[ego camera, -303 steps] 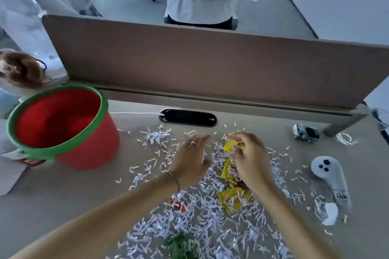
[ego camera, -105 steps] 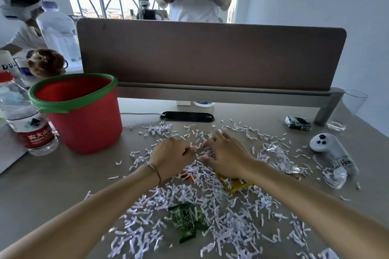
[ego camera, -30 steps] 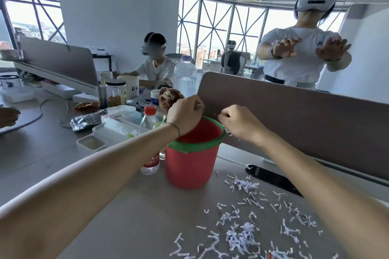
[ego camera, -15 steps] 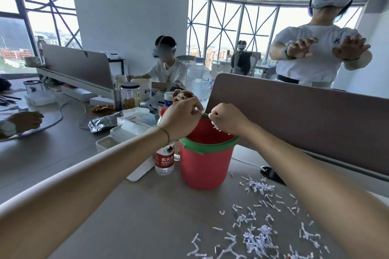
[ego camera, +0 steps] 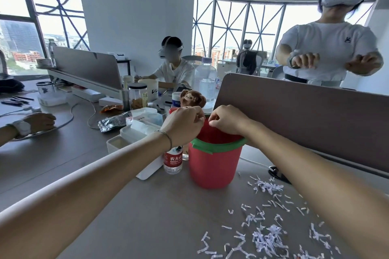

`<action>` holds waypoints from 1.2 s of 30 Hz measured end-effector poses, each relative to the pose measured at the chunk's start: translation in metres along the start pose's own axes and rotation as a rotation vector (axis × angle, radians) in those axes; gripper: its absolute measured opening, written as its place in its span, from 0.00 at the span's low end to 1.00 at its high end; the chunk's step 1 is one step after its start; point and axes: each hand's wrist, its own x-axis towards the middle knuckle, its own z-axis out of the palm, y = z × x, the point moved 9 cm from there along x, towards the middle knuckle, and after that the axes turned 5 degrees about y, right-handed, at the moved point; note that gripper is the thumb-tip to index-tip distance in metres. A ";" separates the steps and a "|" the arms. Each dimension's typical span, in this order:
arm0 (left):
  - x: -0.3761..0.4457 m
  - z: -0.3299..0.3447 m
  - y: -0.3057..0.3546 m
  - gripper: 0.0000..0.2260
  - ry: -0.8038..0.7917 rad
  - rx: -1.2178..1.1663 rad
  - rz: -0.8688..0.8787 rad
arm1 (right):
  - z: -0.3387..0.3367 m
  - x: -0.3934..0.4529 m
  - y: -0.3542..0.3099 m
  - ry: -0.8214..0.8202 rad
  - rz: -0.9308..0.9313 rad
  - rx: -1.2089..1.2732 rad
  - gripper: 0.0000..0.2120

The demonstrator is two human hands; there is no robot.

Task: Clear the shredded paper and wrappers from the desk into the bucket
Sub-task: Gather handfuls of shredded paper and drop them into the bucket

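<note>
The red bucket [ego camera: 214, 164] with a green rim stands on the grey desk beside a brown partition. My left hand [ego camera: 183, 126] and my right hand [ego camera: 228, 120] hover side by side over the bucket's mouth, fingers curled and fingertips drawn together. No paper or wrapper shows in either hand. White shredded paper [ego camera: 267, 237] lies scattered over the desk at the lower right, with a smaller clump [ego camera: 268, 187] nearer the bucket. No wrappers are in view.
A water bottle [ego camera: 173, 160] stands just left of the bucket, with white trays [ego camera: 134, 139] and a plush monkey [ego camera: 192, 99] behind it. The brown partition [ego camera: 305, 122] backs the desk. People in headsets sit and stand beyond. Another person's hand [ego camera: 37, 122] rests far left.
Both hands carried shreds from the desk pile up to the bucket. Half a second ago white shreds showed under my right hand; now none show. The hands stay over the bucket.
</note>
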 end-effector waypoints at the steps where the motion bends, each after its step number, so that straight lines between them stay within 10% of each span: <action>1: 0.000 0.000 0.003 0.08 -0.001 0.012 0.013 | -0.007 -0.004 0.000 0.007 -0.002 0.000 0.09; 18: -0.065 0.066 0.171 0.12 -0.021 -0.104 0.383 | -0.099 -0.212 0.081 0.368 0.111 -0.085 0.09; 29: -0.166 0.158 0.264 0.12 -0.319 -0.176 0.516 | -0.088 -0.353 0.150 0.377 0.344 -0.107 0.09; 36: -0.234 0.230 0.301 0.35 -0.643 -0.113 0.604 | -0.090 -0.407 0.179 0.352 0.446 -0.140 0.09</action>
